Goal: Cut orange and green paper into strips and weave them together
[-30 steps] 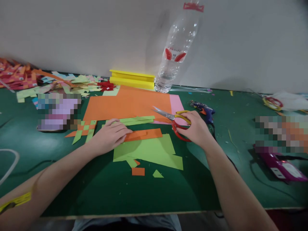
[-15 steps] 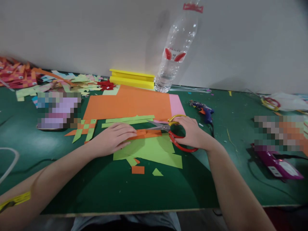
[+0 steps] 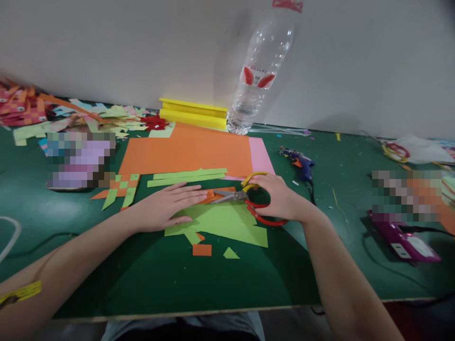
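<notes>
My right hand [image 3: 282,196] grips scissors [image 3: 239,195] with one yellow and one red handle loop. Their blades point left, a little apart, over orange paper strips [image 3: 209,195]. Pressing flat on the left part of these strips is my left hand [image 3: 168,203], fingers stretched out and its tips close to the blades. Green paper [image 3: 216,218] lies underneath, nearer to me. Just beyond the hands are light green strips [image 3: 188,177]. A woven orange and green paper piece [image 3: 122,186] sits left of my left hand.
A large orange sheet [image 3: 185,149] lies behind the strips, over pink paper [image 3: 261,156]. A clear bottle [image 3: 254,85] leans by a yellow folded piece [image 3: 194,116]. A blue glue gun [image 3: 300,162] and a purple power strip [image 3: 405,239] are to the right. Paper scraps [image 3: 88,118] pile up far left.
The scissors have swung so their blades lie lower over the orange strips, and they open less widely. My left hand stays on the strips. The whole view has shifted slightly.
</notes>
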{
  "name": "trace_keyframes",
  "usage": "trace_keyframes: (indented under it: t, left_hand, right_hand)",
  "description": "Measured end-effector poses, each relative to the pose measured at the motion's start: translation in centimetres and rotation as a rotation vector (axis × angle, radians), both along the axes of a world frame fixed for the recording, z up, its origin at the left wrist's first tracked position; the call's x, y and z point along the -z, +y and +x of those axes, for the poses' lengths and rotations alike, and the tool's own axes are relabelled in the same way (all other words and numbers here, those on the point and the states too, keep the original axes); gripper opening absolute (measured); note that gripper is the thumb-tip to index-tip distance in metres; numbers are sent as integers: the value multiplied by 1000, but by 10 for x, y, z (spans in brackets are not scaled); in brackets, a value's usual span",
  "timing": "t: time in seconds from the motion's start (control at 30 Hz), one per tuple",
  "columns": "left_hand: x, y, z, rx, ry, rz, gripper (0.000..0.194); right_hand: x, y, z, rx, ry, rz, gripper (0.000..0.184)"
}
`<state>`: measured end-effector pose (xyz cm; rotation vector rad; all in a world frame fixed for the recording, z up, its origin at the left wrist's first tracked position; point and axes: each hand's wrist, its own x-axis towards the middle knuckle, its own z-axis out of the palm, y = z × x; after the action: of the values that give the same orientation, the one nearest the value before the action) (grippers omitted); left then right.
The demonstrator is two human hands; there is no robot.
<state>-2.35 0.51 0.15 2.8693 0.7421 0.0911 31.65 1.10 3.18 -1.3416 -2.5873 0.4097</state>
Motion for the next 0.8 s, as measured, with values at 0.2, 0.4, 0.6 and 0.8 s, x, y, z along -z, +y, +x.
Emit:
trace_keyframes:
  t: [0.2,0.4,0.6,0.8]
  left_hand:
    - [2,1,-1,7,-26,-28,60]
    - [2,1,0,25,-25,-30,61]
    - [1,1,2,26,-26,-8,64]
    - [1,1,3,15,19,-27,64]
  right_hand:
    - [-4,-2,0,-12,7,13,43]
    - [-7,-3,-2,-23,8,-7,38]
    - [-13,-4,-4,-1,12,19,35]
    - [-4,0,3,-30,-12,45,44]
